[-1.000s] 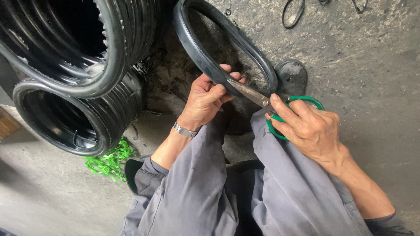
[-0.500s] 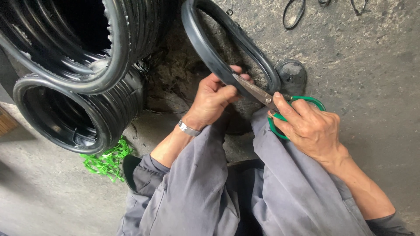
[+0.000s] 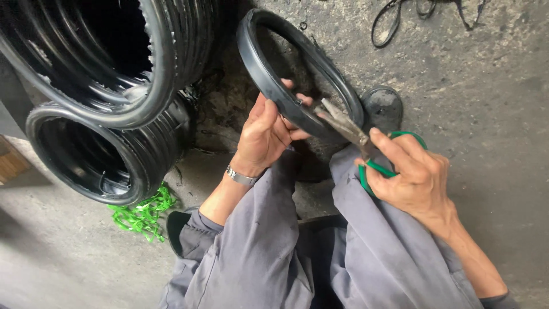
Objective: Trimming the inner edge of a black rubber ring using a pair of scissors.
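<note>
Frame centre: left hand [image 3: 266, 134] clamped round lower arc of black rubber ring [image 3: 269, 80], fingers curled over its edge, thumb on near side. Ring stood tilted, spanning upper centre down to right of centre. Right hand [image 3: 414, 177] closed on green-handled scissors [image 3: 354, 131], fingers through loops, blades slightly parted and touching ring's lower right edge. Left side: stacked black tyres [image 3: 108, 86]. Lower left: green plastic strips [image 3: 143, 212] on concrete floor [image 3: 486, 86]. Metal wristband [image 3: 240, 176] on left wrist.
</note>
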